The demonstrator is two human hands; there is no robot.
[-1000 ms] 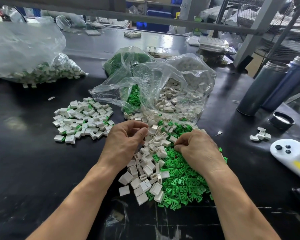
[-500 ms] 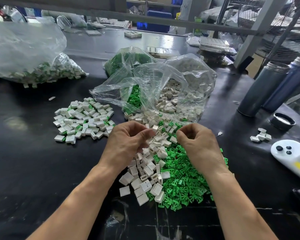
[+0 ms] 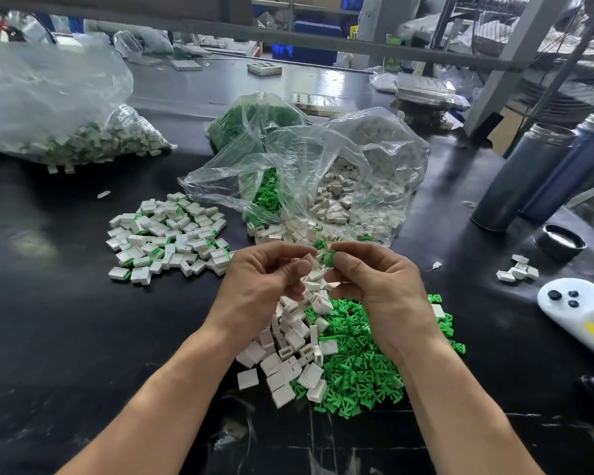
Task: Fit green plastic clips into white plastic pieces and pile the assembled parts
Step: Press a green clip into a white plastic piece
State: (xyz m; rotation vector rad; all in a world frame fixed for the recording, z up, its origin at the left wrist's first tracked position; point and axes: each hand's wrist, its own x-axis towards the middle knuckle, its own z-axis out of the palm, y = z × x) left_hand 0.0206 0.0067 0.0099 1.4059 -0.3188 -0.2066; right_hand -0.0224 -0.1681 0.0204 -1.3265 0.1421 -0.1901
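Note:
My left hand (image 3: 266,275) pinches a white plastic piece (image 3: 308,260) between thumb and fingers. My right hand (image 3: 374,279) pinches a green clip (image 3: 327,258) right against that piece, above the table. Under my hands lie loose white pieces (image 3: 288,341) and a heap of green clips (image 3: 360,365). The pile of assembled parts (image 3: 168,234), white with green showing, sits to the left on the black table (image 3: 66,320).
An open clear bag (image 3: 323,173) of white pieces and green clips lies behind my hands. A bag of assembled parts (image 3: 66,132) is at far left. Two metal bottles (image 3: 528,176), a lid (image 3: 563,242), a few white pieces (image 3: 518,270) and a white device (image 3: 576,303) stand at right.
Both hands lifted off the loose heaps and came together; the left now holds a white piece and the right a green clip, touching.

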